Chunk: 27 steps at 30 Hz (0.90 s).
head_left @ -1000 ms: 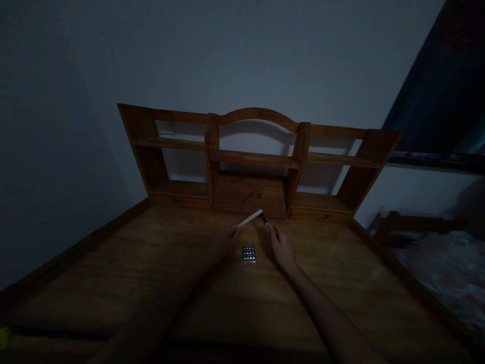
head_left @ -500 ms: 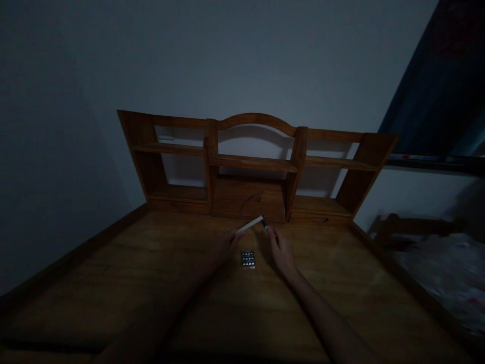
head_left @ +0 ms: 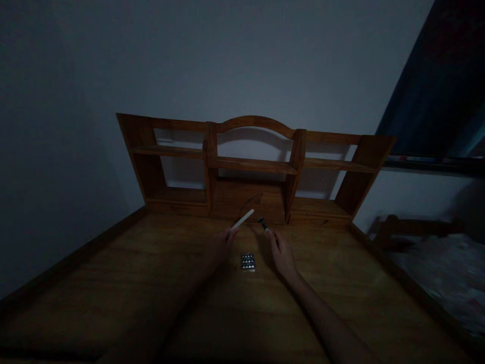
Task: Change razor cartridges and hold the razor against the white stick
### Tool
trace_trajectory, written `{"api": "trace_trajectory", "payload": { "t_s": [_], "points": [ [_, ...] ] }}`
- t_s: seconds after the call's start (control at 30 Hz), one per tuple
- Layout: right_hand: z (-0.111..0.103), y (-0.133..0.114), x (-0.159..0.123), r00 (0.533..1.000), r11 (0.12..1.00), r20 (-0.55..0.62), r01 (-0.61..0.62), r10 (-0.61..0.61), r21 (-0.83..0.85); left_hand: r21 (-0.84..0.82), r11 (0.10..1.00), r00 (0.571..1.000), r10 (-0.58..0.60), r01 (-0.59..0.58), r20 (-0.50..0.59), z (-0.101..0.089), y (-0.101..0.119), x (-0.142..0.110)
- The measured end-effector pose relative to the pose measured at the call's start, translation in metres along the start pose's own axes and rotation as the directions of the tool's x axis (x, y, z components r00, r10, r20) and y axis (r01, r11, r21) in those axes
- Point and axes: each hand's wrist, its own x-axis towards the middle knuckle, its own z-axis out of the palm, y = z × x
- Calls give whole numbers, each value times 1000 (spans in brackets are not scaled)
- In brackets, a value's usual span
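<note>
My left hand (head_left: 224,241) is closed around the lower end of a slim white stick (head_left: 242,219), which slants up to the right and has a rounded tip. Closed on the pale and dark handle of what looks like a razor (head_left: 264,224), my right hand (head_left: 281,251) keeps its small dark head pointing up and left. A gap separates the stick's tip from the razor's head. Between and below both hands, a small dark pack (head_left: 248,262) with rows of shiny pieces lies on the wooden desk (head_left: 326,283). Dim light hides finer details.
A wooden shelf unit (head_left: 253,164) with an arched top stands along the back of the desk, against the wall (head_left: 242,60). Raised edges run along both sides of the desk. At right are a dark curtain (head_left: 420,91) and pale bedding (head_left: 447,273).
The white stick's tip has moved left, away from the razor's head, and tilts more steeply. My left hand has shifted slightly left. My right hand has stayed nearly in place.
</note>
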Motion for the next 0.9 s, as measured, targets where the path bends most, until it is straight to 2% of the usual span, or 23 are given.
{"api": "trace_trajectory", "payload": {
  "t_s": [0.1, 0.2, 0.4, 0.57, 0.77, 0.9],
  "points": [
    [0, -1, -1, 1000, 1000, -3, 5, -5, -3, 11, 997, 994, 79, -80, 77, 0, 3, -3],
    [-1, -1, -1, 1000, 1000, -2, 22, -22, 9, -13, 995, 987, 96, -95, 130, 2, 5, -4],
    [-1, 1, -1, 999, 999, -30, 37, -36, 38, -72, 997, 999, 29, -26, 34, 1, -1, 0],
    [-1, 0, -1, 999, 999, -23, 32, -31, 44, -88, 992, 988, 104, -94, 115, 6, -1, -3],
    [-1, 2, 0, 999, 999, -33, 41, -40, 26, -90, 996, 1000, 6, -4, 28, 4, 0, -1],
    [-1, 2, 0, 999, 999, -23, 37, -36, 11, -137, 989, 992, 75, -61, 101, 4, 3, -2]
  ]
}}
